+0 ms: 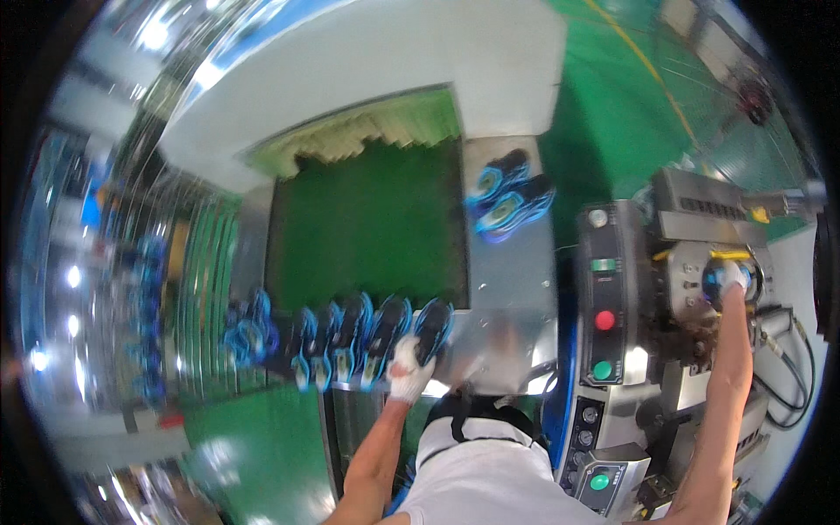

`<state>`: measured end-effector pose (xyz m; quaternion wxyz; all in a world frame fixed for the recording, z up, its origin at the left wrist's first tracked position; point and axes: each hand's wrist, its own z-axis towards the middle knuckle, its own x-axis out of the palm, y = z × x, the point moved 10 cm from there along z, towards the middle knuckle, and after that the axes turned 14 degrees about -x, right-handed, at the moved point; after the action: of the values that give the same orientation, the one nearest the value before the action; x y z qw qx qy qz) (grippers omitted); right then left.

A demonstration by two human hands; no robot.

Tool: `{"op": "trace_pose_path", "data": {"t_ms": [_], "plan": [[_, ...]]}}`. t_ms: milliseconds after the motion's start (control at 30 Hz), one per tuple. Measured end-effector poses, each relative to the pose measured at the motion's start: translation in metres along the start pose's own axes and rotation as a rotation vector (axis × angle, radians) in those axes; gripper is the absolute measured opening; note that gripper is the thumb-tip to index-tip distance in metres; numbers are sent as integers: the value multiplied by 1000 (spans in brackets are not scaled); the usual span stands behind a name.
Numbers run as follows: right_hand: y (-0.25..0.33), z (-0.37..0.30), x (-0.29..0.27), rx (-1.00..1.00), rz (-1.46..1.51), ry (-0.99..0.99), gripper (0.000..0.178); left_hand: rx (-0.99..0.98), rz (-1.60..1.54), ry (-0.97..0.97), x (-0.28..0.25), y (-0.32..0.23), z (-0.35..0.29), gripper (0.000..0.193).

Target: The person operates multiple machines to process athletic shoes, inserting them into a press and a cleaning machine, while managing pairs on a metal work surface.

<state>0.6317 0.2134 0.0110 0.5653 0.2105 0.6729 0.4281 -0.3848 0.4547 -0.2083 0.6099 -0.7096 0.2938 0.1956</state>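
My left hand (408, 371), in a white glove, grips the near end of a black and blue shoe (434, 325) at the right end of a row. Beside it, several similar shoes (385, 335) stand along the near edge of the metal table (503, 346). Far to the right, my gloved right hand (733, 278) is closed on another blue shoe (713, 285) in the machine (687, 271); glove and machine parts hide much of that shoe.
A green conveyor belt (367, 236) runs under a fringed curtain (376, 131) into a white housing (350, 70). Two shoes (512, 206) rest on the table's right side. Between table and machine stands a button panel (604, 297). Black hoses (801, 385) loop at far right.
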Motion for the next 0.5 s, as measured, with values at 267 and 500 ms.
{"op": "trace_pose_path", "data": {"t_ms": [267,500], "plan": [[184,-339,199,-587,5,99,81,-59,193,-274,-94,62,-66,61],[118,-590,269,-768,-877,205,88,-59,119,-114,-75,22,-35,66]]}}
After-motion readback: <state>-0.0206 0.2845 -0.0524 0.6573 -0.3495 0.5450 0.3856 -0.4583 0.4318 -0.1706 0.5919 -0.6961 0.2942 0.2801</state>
